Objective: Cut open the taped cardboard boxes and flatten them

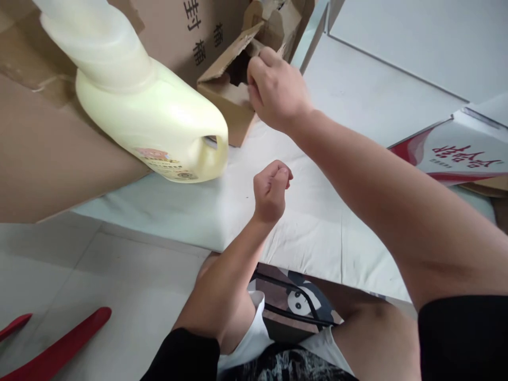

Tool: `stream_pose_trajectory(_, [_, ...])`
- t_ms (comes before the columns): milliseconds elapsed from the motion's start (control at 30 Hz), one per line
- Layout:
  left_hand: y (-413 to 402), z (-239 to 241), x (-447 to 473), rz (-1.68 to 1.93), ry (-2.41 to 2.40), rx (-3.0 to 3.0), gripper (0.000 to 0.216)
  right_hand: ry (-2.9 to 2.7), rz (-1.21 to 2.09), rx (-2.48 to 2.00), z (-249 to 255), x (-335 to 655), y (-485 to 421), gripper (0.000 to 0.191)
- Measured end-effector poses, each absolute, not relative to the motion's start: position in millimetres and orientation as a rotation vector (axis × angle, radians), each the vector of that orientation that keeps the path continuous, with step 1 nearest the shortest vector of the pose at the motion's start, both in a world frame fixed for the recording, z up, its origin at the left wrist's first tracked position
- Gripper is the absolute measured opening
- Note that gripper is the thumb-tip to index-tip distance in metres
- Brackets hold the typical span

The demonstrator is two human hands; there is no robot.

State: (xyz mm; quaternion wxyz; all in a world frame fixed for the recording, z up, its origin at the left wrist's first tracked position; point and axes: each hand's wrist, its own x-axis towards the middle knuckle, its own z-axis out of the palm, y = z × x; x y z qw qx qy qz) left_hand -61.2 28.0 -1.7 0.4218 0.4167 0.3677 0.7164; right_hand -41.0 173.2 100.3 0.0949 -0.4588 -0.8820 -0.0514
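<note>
My right hand (275, 87) reaches forward into the open top of a small brown cardboard box (228, 98), its fingers curled over the torn flap. My left hand (272, 190) hovers over the white sheet (317, 233) in a loose fist; nothing shows in it. A large pale yellow plastic jug (151, 114) with a moulded handle lies tilted on its side just left of the box, leaning on brown cardboard.
A big brown carton (47, 159) with printed characters fills the left and back. A red-and-white printed carton (456, 156) lies at the right. Red plastic pieces (59, 349) rest on the pale floor at lower left. My knees and a panda-print cushion (296, 304) are below.
</note>
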Motion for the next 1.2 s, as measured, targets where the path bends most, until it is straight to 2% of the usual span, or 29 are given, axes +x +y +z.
stream_pose_trajectory(167, [19.9,3.2,-57.3,2.081,0.949,1.384,0.039,-2.545,-0.258,-1.522,97.1,7.8,160.4,0.041])
stream_pose_trajectory(267, [18.5,10.7,-56.2,2.318,0.982,1.617,0.036,-2.525,-0.281,-1.455,89.5,43.8,147.7,0.041])
stream_pose_trajectory(400, [17.0,28.3,-61.0,2.376,1.09,1.675,0.035,-2.453,-0.319,-1.121,82.0,99.1,106.1,0.037])
stream_pose_trajectory(533, [23.8,31.1,-71.3,2.118,1.34,1.772,0.027,-2.31,-0.367,-0.758,83.3,150.8,32.1,0.032])
stream_pose_trajectory(633, [31.9,17.8,-68.3,1.772,1.331,1.917,0.043,-2.218,-0.338,-0.8,77.5,184.6,-22.9,0.031])
stream_pose_trajectory(733, [36.3,3.2,-51.8,1.525,1.226,1.985,0.048,-2.023,-0.104,-0.892,59.7,211.8,-56.2,0.048])
stream_pose_trajectory(800, [37.4,-2.7,-38.9,1.485,1.13,2.023,0.049,-1.964,0.148,-0.936,46.1,223.8,-64.9,0.055])
stream_pose_trajectory(900, [38.5,-5.4,-25.7,1.524,1.043,2.117,0.041,-2.029,0.42,-0.939,31.9,231.5,-67.3,0.043])
stream_pose_trajectory(1000, [40.1,-5.0,-21.6,1.536,1.002,2.218,0.032,-2.071,0.444,-0.927,25.7,231.4,-68.4,0.039])
stream_pose_trajectory(1200, [46.6,-9.2,-23.8,1.509,0.908,2.363,0.033,-1.878,0.531,-0.908,7.4,231.7,-71.1,0.03])
